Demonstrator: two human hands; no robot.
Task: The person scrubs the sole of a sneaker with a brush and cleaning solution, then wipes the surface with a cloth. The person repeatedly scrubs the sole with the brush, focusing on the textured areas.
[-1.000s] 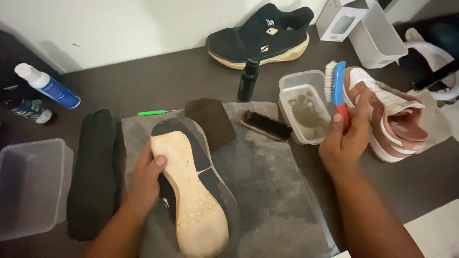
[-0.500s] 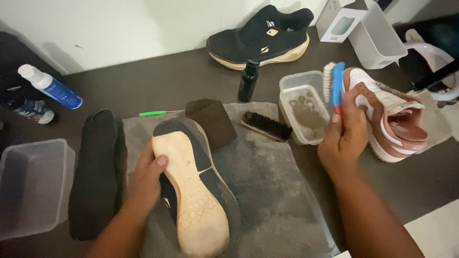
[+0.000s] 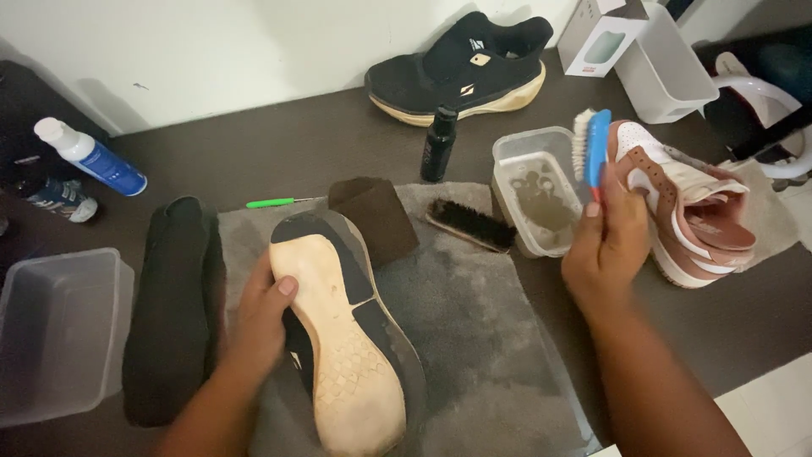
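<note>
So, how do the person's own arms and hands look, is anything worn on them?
Both forearms are bare as far as the picture shows: no sleeves in view. The left hand and the right hand wear no gloves, and no rings, watch or bracelet can be seen. The fingernails look short and unpainted.

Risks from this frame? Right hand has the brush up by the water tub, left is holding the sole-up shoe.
1. The blue-handled white-bristle brush in the right hand hangs over the clear plastic tub of murky water; drips may land on the pink and white sneaker beside it.
2. A knock could tip the tub onto the grey towel.
3. The left hand grips only one edge of the black sole-up shoe; scrubbing might twist it.
</note>
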